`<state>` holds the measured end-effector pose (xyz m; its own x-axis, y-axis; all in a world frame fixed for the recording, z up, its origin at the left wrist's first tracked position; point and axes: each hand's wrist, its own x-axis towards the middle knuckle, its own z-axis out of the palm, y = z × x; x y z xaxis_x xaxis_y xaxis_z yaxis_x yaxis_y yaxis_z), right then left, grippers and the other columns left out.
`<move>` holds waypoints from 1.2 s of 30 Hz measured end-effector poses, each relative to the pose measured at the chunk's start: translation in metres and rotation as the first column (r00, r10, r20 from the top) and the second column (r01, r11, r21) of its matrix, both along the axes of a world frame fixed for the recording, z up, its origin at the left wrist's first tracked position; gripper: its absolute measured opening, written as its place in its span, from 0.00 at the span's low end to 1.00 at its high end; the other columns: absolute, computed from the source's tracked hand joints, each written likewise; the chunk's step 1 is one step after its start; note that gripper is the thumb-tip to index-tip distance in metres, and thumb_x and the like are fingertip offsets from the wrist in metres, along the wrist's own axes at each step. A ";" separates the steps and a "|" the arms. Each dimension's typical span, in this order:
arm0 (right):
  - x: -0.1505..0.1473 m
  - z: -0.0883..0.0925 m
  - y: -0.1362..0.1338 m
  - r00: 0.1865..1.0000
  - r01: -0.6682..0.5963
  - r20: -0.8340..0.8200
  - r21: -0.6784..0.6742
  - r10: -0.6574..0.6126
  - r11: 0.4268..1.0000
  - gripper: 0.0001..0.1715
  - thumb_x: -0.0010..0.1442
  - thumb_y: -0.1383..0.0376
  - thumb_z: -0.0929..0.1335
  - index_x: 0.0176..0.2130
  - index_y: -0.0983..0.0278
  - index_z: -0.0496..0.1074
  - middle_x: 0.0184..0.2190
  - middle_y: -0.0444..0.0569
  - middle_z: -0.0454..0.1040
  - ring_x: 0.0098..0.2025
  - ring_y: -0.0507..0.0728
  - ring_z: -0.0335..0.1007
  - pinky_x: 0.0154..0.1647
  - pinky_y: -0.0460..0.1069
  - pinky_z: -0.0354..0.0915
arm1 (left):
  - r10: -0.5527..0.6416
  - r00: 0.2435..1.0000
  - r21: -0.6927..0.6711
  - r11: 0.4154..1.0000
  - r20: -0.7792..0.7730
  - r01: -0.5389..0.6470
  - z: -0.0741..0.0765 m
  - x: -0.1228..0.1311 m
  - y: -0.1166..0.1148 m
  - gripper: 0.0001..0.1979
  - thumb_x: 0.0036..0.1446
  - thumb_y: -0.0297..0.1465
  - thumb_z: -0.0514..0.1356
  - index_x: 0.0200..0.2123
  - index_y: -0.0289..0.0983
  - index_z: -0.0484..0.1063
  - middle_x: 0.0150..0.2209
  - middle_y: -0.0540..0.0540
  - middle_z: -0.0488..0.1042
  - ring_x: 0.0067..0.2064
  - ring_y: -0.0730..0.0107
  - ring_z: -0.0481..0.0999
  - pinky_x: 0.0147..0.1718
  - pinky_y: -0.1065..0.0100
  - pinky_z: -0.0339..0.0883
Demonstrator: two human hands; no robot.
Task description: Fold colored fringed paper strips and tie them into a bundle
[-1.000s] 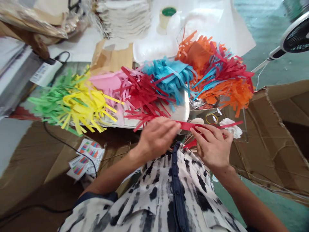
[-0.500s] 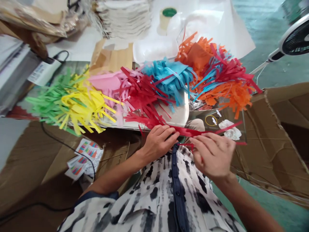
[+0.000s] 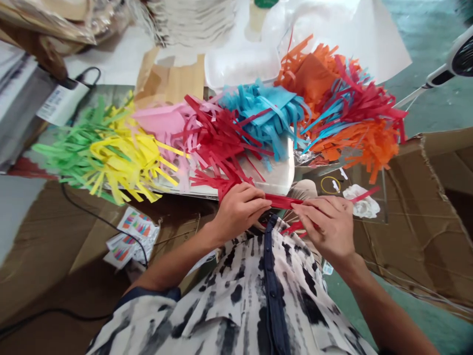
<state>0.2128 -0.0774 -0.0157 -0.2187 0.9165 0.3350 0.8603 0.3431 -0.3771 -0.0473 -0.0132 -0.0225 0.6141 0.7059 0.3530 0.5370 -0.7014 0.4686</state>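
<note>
floor: green (image 3: 430,29) | fan: white, upper right (image 3: 463,56) | cardboard: right side (image 3: 417,222)

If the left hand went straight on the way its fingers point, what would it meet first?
The left hand points rightward along the red paper strip it pinches, so it would most likely meet the right hand, which pinches the same strip. Depth looks matched, but one view cannot confirm.

One left hand (image 3: 238,212), one right hand (image 3: 328,229), one taut red strip (image 3: 283,201), one yellow rubber band (image 3: 321,185), one fan (image 3: 461,58).
</note>
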 end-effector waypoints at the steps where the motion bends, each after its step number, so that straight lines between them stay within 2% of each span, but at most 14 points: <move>1: -0.001 0.001 0.002 1.000 0.008 0.007 -0.012 -0.008 1.000 0.09 0.71 0.62 0.70 0.44 0.54 0.84 0.41 0.44 0.84 0.46 0.57 0.76 0.52 0.56 0.54 | 0.017 1.000 -0.007 1.000 -0.019 -0.017 0.002 0.000 0.000 0.08 0.71 0.35 0.62 0.43 0.43 0.82 0.42 0.47 0.84 0.44 0.66 0.76 0.45 0.61 0.68; 4: -0.004 0.002 0.006 0.997 0.019 0.082 -0.057 -0.014 0.998 0.10 0.71 0.57 0.70 0.45 0.57 0.82 0.41 0.45 0.83 0.47 0.59 0.74 0.50 0.56 0.53 | 0.070 0.995 0.006 0.998 -0.074 -0.070 0.006 0.003 0.001 0.09 0.72 0.36 0.61 0.43 0.42 0.82 0.44 0.47 0.84 0.45 0.65 0.77 0.45 0.60 0.65; 7: -0.006 0.002 0.006 0.992 0.013 0.128 -0.074 -0.003 0.997 0.13 0.70 0.53 0.71 0.47 0.58 0.80 0.42 0.47 0.82 0.48 0.61 0.72 0.50 0.56 0.52 | 0.072 0.991 0.050 0.997 -0.111 -0.066 0.008 0.005 0.001 0.10 0.71 0.38 0.62 0.44 0.41 0.81 0.45 0.46 0.84 0.46 0.63 0.76 0.45 0.59 0.64; 11: -0.006 0.001 0.006 0.999 0.022 0.051 -0.059 -0.019 0.998 0.09 0.72 0.58 0.70 0.43 0.56 0.82 0.40 0.45 0.82 0.46 0.58 0.73 0.50 0.56 0.53 | 0.070 0.990 0.070 0.996 -0.118 -0.062 0.007 0.005 0.003 0.08 0.72 0.36 0.61 0.43 0.42 0.80 0.44 0.48 0.84 0.45 0.64 0.76 0.44 0.60 0.62; 15: -0.006 0.004 0.007 0.998 0.061 0.024 -0.026 -0.061 0.998 0.10 0.72 0.59 0.70 0.41 0.57 0.82 0.38 0.45 0.82 0.45 0.58 0.74 0.51 0.56 0.53 | 0.105 0.986 0.031 0.994 -0.130 -0.102 0.009 0.002 0.005 0.10 0.72 0.36 0.60 0.41 0.41 0.80 0.43 0.47 0.84 0.45 0.63 0.76 0.45 0.59 0.62; 21: -0.004 0.010 0.003 0.990 0.141 0.033 -0.086 -0.138 0.986 0.13 0.71 0.57 0.70 0.36 0.58 0.81 0.36 0.46 0.82 0.45 0.60 0.72 0.49 0.56 0.54 | 0.154 0.977 -0.042 0.986 -0.144 -0.162 0.014 -0.005 0.010 0.10 0.71 0.39 0.61 0.41 0.41 0.79 0.46 0.44 0.81 0.50 0.58 0.74 0.52 0.53 0.61; 29: -0.006 0.010 0.000 0.971 0.222 -0.058 -0.142 -0.232 0.964 0.15 0.68 0.55 0.72 0.32 0.58 0.78 0.34 0.46 0.79 0.42 0.60 0.72 0.47 0.55 0.56 | 0.137 0.971 -0.122 0.979 -0.197 -0.163 0.023 -0.008 0.022 0.10 0.69 0.40 0.64 0.38 0.40 0.78 0.45 0.45 0.78 0.49 0.57 0.72 0.49 0.52 0.58; 36: -0.007 0.018 0.007 0.971 0.211 0.144 -0.156 -0.189 0.965 0.12 0.69 0.57 0.69 0.35 0.60 0.76 0.36 0.48 0.80 0.46 0.64 0.69 0.44 0.56 0.51 | 0.163 0.949 -0.105 0.975 -0.270 -0.197 0.028 -0.002 0.025 0.09 0.66 0.37 0.67 0.35 0.39 0.75 0.42 0.44 0.78 0.47 0.56 0.72 0.46 0.53 0.58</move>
<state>0.2059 -0.0706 0.0024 -0.0555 0.9867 0.1526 0.9493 0.0995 -0.2981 -0.0488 0.0119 0.0054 0.5308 0.8418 0.0983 0.7630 -0.5251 0.3769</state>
